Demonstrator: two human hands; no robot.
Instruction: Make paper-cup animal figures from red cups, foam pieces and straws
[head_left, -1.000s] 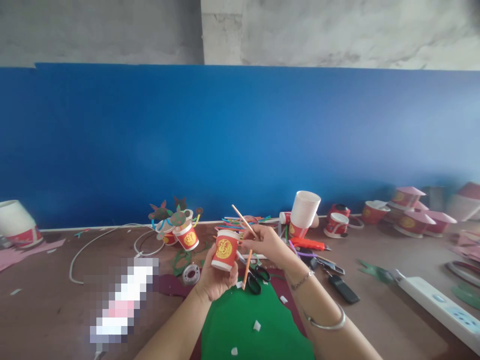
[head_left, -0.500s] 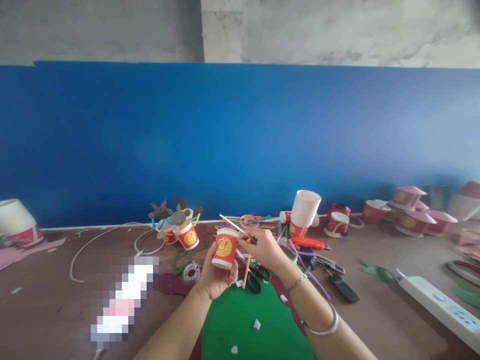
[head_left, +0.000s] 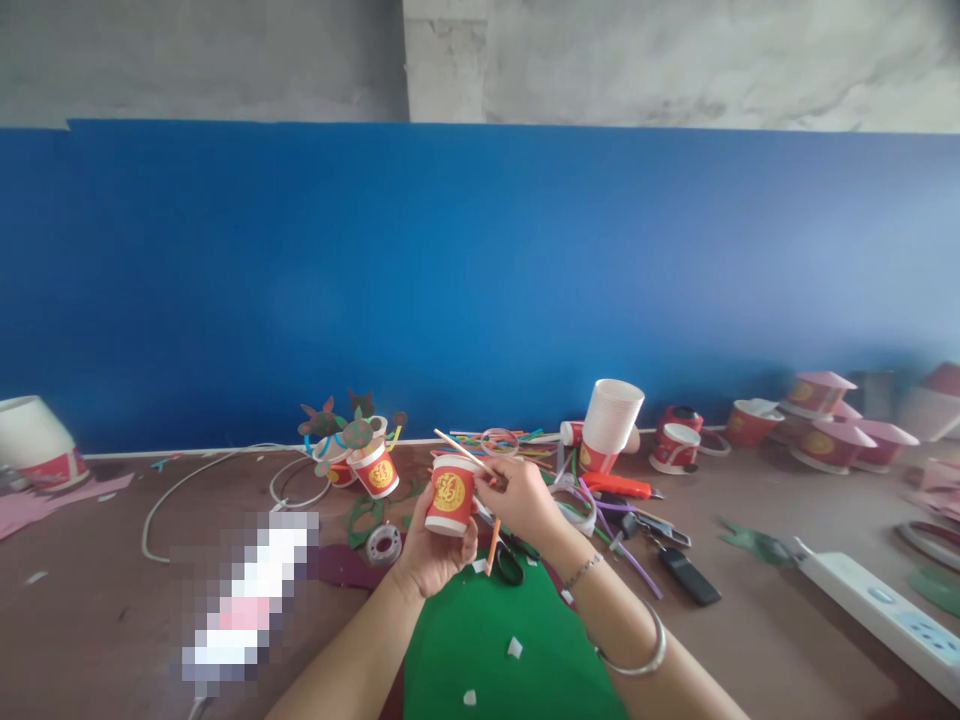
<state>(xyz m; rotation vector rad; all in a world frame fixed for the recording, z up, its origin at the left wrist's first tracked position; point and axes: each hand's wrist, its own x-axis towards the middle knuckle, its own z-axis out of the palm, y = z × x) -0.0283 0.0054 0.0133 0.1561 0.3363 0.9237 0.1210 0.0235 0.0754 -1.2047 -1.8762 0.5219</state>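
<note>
My left hand is shut around a red paper cup with a gold emblem, holding it upright. My right hand pinches a thin wooden stick right beside the cup, its tip pointing up and left past the cup's rim. An orange straw shows below my right hand, and I cannot tell whether it joins the stick. Black-handled scissors lie under my hands, at the edge of a green felt sheet scattered with white scraps.
A roll of tape, an orange glue gun and a stack of white paper cups sit nearby. Finished cup crafts, a white cable and a power strip lie about. A blue wall stands behind.
The stick's tip has swung down and to the left, and my right hand has shifted left, closer to the cup. The cup stays in my left hand.
</note>
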